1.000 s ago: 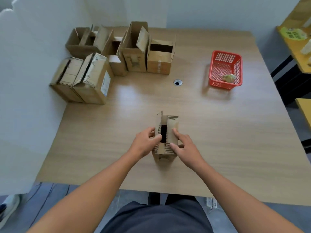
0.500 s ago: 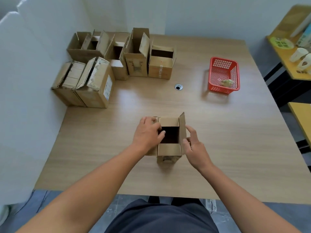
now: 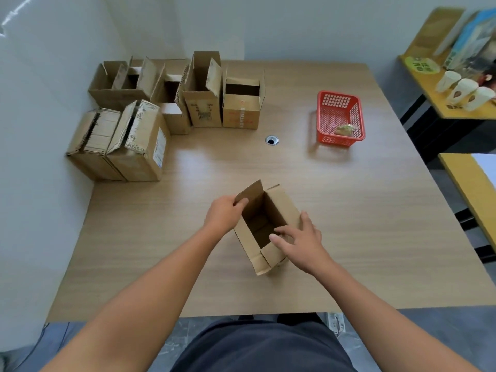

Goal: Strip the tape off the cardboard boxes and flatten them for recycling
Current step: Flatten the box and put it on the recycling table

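Cardboard box [image 3: 281, 208]: small, brown, top open. Near the middle of the front edge of the wooden table [image 3: 362, 224], turned askew to that edge, opening tipped toward the camera. Resting on the tabletop or slightly raised: cannot tell. One flap upright at the far-left end.

Left hand [image 3: 224, 214]: fingers curled over the edge of that upright flap, gripping it.

Right hand [image 3: 300, 241]: fingers loosely spread. Thumb and forefinger reaching over the rim into the opening, remaining fingers laid on the outer right wall, the wall pinched between them.

Row of open boxes [image 3: 204, 108]: along the far edge toward the far left corner, flaps up, packed side by side.

Pair of boxes [image 3: 139, 149]: just in front of the row, against the left edge, touching each other, flaps partly closed. White label on the side of the right one.

Cable grommet [image 3: 271, 140]: round, set in the tabletop between the row and the basket.

Red plastic basket [image 3: 334, 139]: latticed, toward the far right corner, well apart from the held box. Holds a crumpled yellowish wad [image 3: 345, 129] in its near right corner, material unclear.

Yellow side table [image 3: 429, 84]: beyond the right edge, apart from the main table. Carries three paper cups [image 3: 467, 95] grouped close together.
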Demonstrator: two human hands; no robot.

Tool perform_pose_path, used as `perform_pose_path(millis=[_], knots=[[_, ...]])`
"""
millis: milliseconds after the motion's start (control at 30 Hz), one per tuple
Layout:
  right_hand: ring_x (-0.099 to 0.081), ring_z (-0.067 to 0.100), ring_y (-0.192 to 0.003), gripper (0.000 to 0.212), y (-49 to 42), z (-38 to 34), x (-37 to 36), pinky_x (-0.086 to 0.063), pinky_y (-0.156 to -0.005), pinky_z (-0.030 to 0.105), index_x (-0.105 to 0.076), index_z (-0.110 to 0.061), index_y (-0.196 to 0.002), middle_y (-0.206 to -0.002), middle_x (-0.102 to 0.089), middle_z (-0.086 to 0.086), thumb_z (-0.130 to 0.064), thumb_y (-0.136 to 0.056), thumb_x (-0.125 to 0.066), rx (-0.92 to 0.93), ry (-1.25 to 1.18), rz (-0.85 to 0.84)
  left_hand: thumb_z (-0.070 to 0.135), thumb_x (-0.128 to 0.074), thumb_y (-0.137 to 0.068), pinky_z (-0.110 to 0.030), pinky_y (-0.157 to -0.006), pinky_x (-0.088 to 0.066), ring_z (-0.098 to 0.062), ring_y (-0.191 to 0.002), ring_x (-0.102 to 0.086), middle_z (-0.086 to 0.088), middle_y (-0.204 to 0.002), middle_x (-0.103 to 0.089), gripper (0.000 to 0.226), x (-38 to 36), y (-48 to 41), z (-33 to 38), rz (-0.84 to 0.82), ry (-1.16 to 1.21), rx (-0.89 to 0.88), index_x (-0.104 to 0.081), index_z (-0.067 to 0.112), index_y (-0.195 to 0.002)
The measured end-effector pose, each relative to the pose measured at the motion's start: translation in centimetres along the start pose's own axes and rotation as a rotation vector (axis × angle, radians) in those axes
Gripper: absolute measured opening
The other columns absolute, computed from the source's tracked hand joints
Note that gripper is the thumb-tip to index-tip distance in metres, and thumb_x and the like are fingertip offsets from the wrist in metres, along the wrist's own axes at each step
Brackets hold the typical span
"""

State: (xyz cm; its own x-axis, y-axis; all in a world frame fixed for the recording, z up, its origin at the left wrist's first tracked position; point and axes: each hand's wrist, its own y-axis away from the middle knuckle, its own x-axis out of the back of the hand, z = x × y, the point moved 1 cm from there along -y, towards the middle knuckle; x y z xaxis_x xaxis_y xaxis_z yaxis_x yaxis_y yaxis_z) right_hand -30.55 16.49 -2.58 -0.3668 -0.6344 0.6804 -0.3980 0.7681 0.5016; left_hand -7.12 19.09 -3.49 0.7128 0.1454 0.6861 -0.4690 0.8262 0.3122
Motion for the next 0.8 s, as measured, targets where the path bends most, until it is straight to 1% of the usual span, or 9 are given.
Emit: perform_pose_path(millis=[67,167,267,333,400,467,567,667,800], knots=[[0.007,0.033,-0.155,0.034,0.1,-0.7,-0.2,-0.027,-0.118,0.057,-0.067,-0.041,-0.103,-0.17,0.012,-0.011,-0.071,-0.089,-0.058,-0.005,0.001,0.02,0.047,-0.052,-0.102,-0.035,-0.063,-0.046,-0.023,-0.074,-0.062,-0.005,-0.076,-0.066,0.043,-0.3,0.8,-0.4,0.026,0.17,0.05,-0.064,0.012,-0.079],[-0.001,0.032,-0.155,0.032,0.1,-1.6,0.3,-0.031,-0.116,0.052,-0.056,-0.027,-0.08,-0.171,-0.002,0.0,-0.055,-0.09,-0.067,0.064,-0.003,0.213,0.046,-0.054,-0.102,-0.044,-0.076,-0.055,-0.024,-0.085,-0.066,-0.007,-0.089,-0.07,0.037,-0.9,1.9,-1.0,0.091,0.374,0.14,-0.068,0.015,-0.089],[-0.014,0.029,-0.151,0.019,-0.3,-1.2,1.2,-0.03,-0.115,0.039,-0.052,-0.027,-0.092,-0.163,-0.013,0.003,-0.022,-0.092,-0.07,0.199,-0.11,0.441,0.046,-0.054,-0.102,-0.046,-0.085,-0.057,-0.024,-0.095,-0.067,-0.002,-0.099,-0.072,0.023,-1.2,3.0,-2.0,0.111,0.613,0.216,-0.066,0.031,-0.091],[-0.035,0.027,-0.138,0.043,-0.4,-0.6,2.0,-0.032,-0.104,0.016,-0.047,-0.034,-0.115,-0.151,-0.025,0.004,0.0,-0.092,-0.058,0.256,-0.241,0.484,0.042,-0.054,-0.103,-0.044,-0.086,-0.058,-0.024,-0.1,-0.068,-0.001,-0.105,-0.074,0.018,-1.4,3.5,-3.0,0.098,0.775,0.228,-0.068,0.031,-0.1],[-0.057,0.021,-0.107,0.063,-0.6,0.1,2.6,-0.045,-0.078,0.007,-0.036,-0.043,-0.132,-0.131,-0.044,0.004,0.004,-0.094,-0.049,0.208,-0.43,0.449,0.035,-0.054,-0.105,-0.035,-0.08,-0.06,-0.02,-0.101,-0.07,0.003,-0.106,-0.076,0.015,-1.7,4.3,-4.1,0.049,0.932,0.241,-0.069,0.032,-0.108],[-0.06,0.019,-0.085,0.063,-0.8,1.1,2.7,-0.053,-0.065,0.023,-0.031,-0.045,-0.144,-0.112,-0.057,0.0,-0.007,-0.099,-0.051,0.115,-0.513,0.374,0.029,-0.053,-0.106,-0.027,-0.076,-0.058,-0.017,-0.099,-0.071,0.006,-0.103,-0.077,0.017,-2.1,5.3,-5.5,0.007,0.972,0.243,-0.068,0.033,-0.112],[-0.062,0.009,-0.111,0.049,-1.2,2.4,2.1,-0.054,-0.089,0.024,-0.051,-0.033,-0.146,-0.128,-0.061,-0.004,-0.012,-0.102,-0.056,0.088,-0.623,0.235,0.016,-0.058,-0.094,-0.027,-0.075,-0.057,-0.021,-0.095,-0.071,-0.002,-0.098,-0.077,0.023,-2.1,6.7,-7.3,-0.06,0.99,0.224,-0.072,0.023,-0.11],[-0.068,-0.001,-0.102,0.045,-0.7,3.3,1.5,-0.056,-0.08,0.018,-0.066,-0.039,-0.123,-0.121,-0.072,-0.007,-0.002,-0.101,-0.054,0.132,-0.682,0.149,0.021,-0.052,-0.066,-0.033,-0.077,-0.052,-0.027,-0.094,-0.065,-0.009,-0.1,-0.071,0.051,-1.3,7.8,-8.6,-0.226,0.951,0.22,-0.069,0.017,-0.114],[-0.068,0.002,-0.11,0.041,0.2,5.1,1.2,-0.057,-0.077,0.024,-0.064,-0.036,-0.126,-0.126,-0.068,-0.007,-0.004,-0.102,-0.059,0.178,-0.611,-0.032,0.041,-0.051,-0.075,-0.043,-0.094,-0.052,-0.03,-0.105,-0.064,-0.016,-0.123,-0.069,0.058,-0.8,7.7,-8.8,-0.282,0.967,0.312,-0.066,0.021,-0.126]])
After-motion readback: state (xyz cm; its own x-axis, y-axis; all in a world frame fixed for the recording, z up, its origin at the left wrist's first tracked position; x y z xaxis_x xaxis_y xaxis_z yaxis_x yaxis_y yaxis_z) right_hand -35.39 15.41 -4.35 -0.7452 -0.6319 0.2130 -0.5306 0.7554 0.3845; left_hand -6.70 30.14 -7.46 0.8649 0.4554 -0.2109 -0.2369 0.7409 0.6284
